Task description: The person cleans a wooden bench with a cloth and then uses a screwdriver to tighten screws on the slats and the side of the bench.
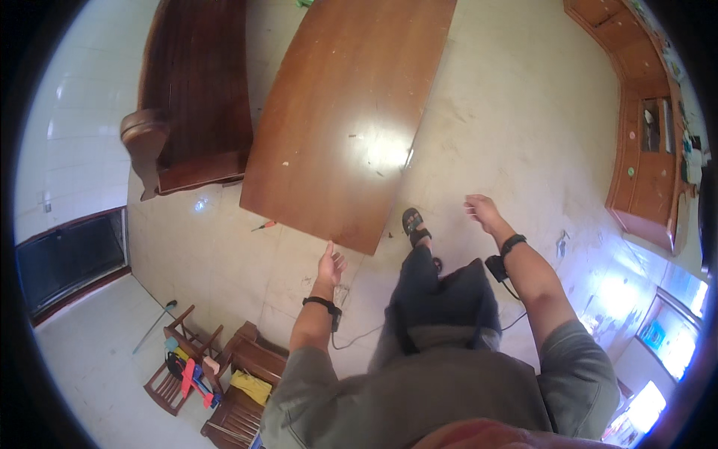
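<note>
A large brown wooden board (321,120) lies ahead, with a glare patch on its surface. My left hand (332,262) is just at its near edge, open with loosely bent fingers and holding nothing; I cannot tell if the thumb touches the board. My right hand (480,209) is out beside the board's right side, open, fingers slightly bent and empty. Both wrists wear black straps with small devices and cables. A red-handled tool (266,225) lies on the floor by the board's near left corner. My sandalled foot (413,223) stands beside the board's right edge.
A dark wooden bench (196,82) lies left of the board. A wooden cabinet (634,187) lines the right wall. Lower left are a wooden chair (164,385) with colourful items, a bench (221,423) with yellow cloth, and a thin pole (153,329). Tiled floor (516,112) extends right of the board.
</note>
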`<action>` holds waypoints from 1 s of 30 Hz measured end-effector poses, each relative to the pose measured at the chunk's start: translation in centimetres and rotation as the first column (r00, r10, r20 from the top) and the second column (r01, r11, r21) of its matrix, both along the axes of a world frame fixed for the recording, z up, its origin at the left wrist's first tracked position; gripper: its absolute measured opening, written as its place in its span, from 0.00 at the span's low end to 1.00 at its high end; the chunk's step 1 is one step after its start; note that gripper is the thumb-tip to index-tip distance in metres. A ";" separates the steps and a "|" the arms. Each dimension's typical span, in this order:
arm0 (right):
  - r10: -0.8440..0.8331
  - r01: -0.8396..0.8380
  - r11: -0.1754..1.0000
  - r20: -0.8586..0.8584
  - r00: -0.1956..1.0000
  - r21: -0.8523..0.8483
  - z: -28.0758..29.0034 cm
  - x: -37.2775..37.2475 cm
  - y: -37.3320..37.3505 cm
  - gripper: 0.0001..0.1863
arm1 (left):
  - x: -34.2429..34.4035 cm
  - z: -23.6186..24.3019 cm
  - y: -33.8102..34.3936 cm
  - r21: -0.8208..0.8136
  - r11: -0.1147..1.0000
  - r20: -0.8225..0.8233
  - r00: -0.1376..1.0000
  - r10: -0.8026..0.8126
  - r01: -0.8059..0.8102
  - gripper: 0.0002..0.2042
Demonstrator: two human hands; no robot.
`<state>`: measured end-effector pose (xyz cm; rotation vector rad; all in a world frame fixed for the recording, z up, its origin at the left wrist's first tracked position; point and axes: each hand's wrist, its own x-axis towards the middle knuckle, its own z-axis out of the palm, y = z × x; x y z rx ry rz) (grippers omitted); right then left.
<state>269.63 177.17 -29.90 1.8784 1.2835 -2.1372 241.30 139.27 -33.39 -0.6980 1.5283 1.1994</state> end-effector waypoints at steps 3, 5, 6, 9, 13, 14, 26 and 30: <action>0.099 -0.104 0.994 -0.126 0.987 -0.030 -5.8 -6.6 3.0 0.15 | 0.2 -1.8 4.2 0.031 0.998 -0.029 0.998 0.060 -0.060 0.41; 0.124 -0.124 0.992 -0.087 0.989 0.006 -7.2 -13.2 3.8 0.22 | 0.8 -3.2 4.8 0.083 0.968 0.017 0.972 0.236 -0.237 0.41; 0.067 -0.065 0.995 -0.023 0.998 0.074 -8.8 -15.6 4.1 0.27 | 1.5 -3.4 5.6 0.067 0.961 0.021 0.964 0.266 -0.267 0.40; 0.006 0.000 0.993 -0.054 0.999 0.120 -12.1 -20.5 8.2 0.35 | 2.9 -5.0 5.5 0.157 0.908 0.010 0.920 0.393 -0.389 0.38; -0.142 0.065 0.977 -0.396 0.907 -0.202 -11.5 -23.1 13.1 0.33 | 3.9 -3.3 7.3 -0.043 0.913 -0.119 0.909 0.399 -0.406 0.37; -0.199 0.077 0.951 -0.401 0.894 -0.301 -11.3 -23.6 14.2 0.32 | 4.6 -4.4 7.0 0.021 0.881 -0.209 0.860 0.467 -0.473 0.38; -0.083 -0.034 0.948 -0.350 0.933 -0.316 -10.5 -24.7 14.4 0.31 | 6.8 -5.5 9.0 -0.072 0.797 -0.393 0.751 0.531 -0.600 0.36; -0.057 -0.032 0.962 -0.315 0.947 -0.270 -9.9 -24.1 15.6 0.31 | 8.3 -4.5 10.4 -0.063 0.813 -0.396 0.762 0.512 -0.579 0.35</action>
